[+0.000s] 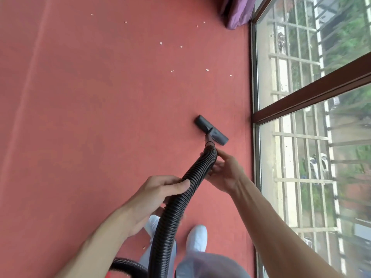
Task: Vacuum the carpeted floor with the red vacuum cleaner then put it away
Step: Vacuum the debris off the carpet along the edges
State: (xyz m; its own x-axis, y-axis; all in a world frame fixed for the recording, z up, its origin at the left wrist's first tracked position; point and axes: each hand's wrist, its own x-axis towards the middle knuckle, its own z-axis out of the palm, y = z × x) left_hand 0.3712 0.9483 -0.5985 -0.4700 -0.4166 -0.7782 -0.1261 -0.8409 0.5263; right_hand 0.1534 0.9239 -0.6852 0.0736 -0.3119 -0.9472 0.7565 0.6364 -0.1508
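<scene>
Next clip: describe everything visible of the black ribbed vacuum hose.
The black ribbed plastic hose looks flexible and glossy. It rises from the bottom edge and curves up-right to a short neck on the grey flat floor nozzle, which rests on the red carpet. The left hand grips its middle; the right hand holds it near the nozzle end.

red carpet (100,117), black ribbed hose (176,205), purple cushion (236,11)
</scene>
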